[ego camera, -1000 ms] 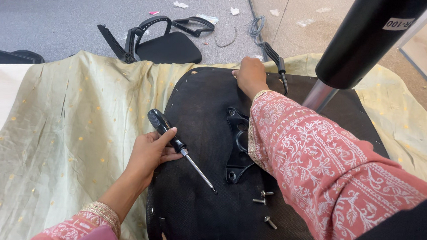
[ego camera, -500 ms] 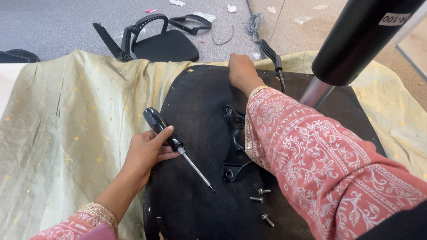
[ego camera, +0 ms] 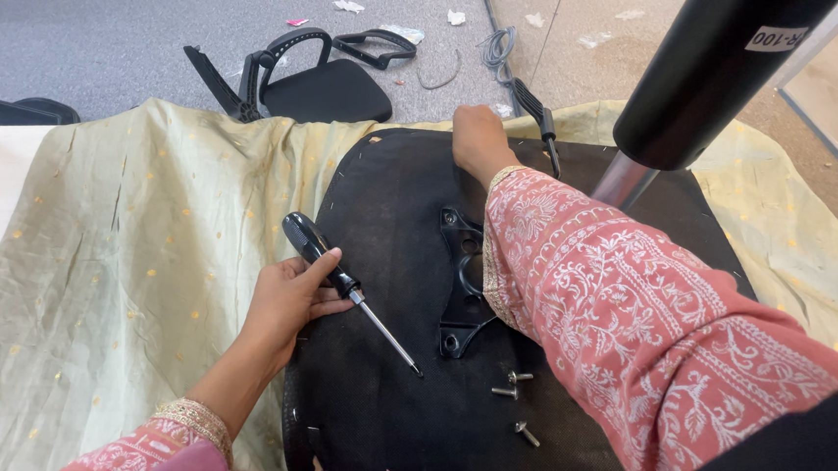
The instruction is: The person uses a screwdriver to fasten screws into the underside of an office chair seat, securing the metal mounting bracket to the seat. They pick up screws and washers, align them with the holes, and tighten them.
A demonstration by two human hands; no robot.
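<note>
A: Head view, entry one — left hand (ego camera: 291, 299), fingers wrapped round a black-handled screwdriver (ego camera: 344, 285). The shaft slants down and to the right, and its tip rests on or just over the black seat base (ego camera: 394, 434); I cannot tell which.

B: And the right hand (ego camera: 479, 141)?

A: Entry two — at the far edge of the seat base, pressed down on the rim. Whether its fingers are closed on anything cannot be told; the back of the hand hides them. A slim black lever (ego camera: 539, 119) lies just beside it, apparently not held.

B: Fixings?

A: Three loose screws (ego camera: 510, 388) lie on the seat base near the lower end of a black metal bracket (ego camera: 465, 281), which sits at the middle of the base, partly under the patterned pink sleeve (ego camera: 640, 308). Screws and driver tip are near each other but apart.

B: Surroundings?

A: A pale green cloth (ego camera: 116, 257) spread under the seat base. A black cylinder (ego camera: 739, 36) crosses the upper right. Black chair armrests (ego camera: 309, 71) lie on the grey floor beyond.

B: Step in hand?

A: By my reading, the bracket-and-screw stage, with the screws out of their holes and the driver idle. Any further turning would need the tip seated squarely in a screw head and the base held steady.
</note>
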